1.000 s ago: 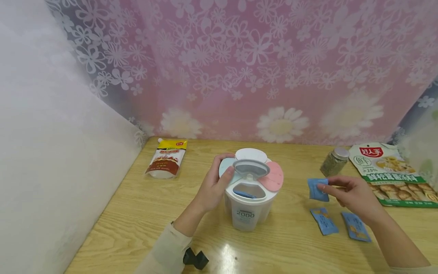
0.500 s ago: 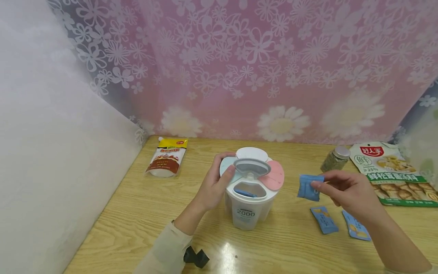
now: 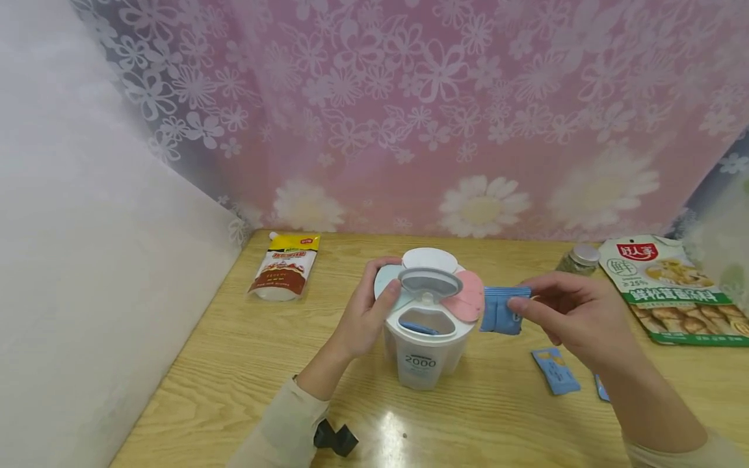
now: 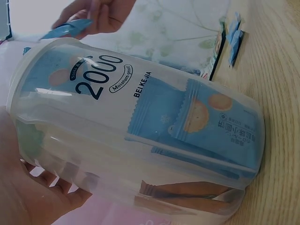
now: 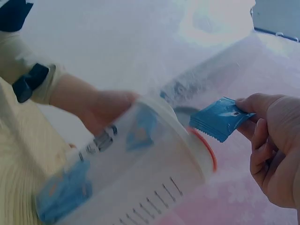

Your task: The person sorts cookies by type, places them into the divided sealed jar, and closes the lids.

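Note:
My left hand (image 3: 365,315) grips the left side of a clear storage canister (image 3: 420,370), thumb over its pale blue lid. The canister's front flap (image 3: 430,282) is raised, and a blue packet shows inside the opening. Through the clear wall in the left wrist view, several blue biscuit packets (image 4: 215,122) and a brown packet (image 4: 187,197) lie in separate compartments. My right hand (image 3: 579,318) pinches a small blue biscuit packet (image 3: 500,312) by its edge, just right of the canister's pink lid (image 3: 466,298).
One blue packet (image 3: 556,372) lies on the table to the right; another (image 3: 601,388) is partly hidden by my right arm. A jar (image 3: 579,259) and a mushroom seasoning bag (image 3: 673,292) stand behind. A spouted pouch (image 3: 285,268) lies at back left.
My right hand has carried the blue biscuit packet leftward, up to the canister's pink lid. My left hand stays on the canister.

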{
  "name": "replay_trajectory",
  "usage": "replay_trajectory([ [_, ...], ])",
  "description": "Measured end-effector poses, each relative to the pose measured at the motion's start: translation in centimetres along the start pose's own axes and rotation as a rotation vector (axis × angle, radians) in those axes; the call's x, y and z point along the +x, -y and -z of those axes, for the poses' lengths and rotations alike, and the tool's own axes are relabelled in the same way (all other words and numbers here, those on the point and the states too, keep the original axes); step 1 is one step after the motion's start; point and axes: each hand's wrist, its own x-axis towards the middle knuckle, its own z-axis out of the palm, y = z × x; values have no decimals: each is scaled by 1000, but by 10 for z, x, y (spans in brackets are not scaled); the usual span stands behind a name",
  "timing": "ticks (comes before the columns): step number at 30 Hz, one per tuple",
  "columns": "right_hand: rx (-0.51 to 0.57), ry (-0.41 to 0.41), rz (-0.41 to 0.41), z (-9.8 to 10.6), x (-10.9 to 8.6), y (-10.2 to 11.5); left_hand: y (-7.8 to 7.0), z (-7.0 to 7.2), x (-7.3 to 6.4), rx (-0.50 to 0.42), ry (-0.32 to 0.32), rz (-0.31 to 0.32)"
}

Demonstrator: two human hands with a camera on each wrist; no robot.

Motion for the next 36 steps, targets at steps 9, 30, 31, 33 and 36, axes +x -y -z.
replay_trajectory([
  [9,15,30,157,-50,14,17,0,-2,2,-1,-4,-22],
  [30,-274,97,196,-78,28,14,1,-2,0,5,2,-7],
  [31,-294,98,193,-78,27,14,1,-2,0,6,3,-8],
  [33,-342,105,184,-79,25,14,0,-2,0,13,0,-8],
  [36,-434,116,177,-78,24,16,0,-1,0,20,-6,-14],
])
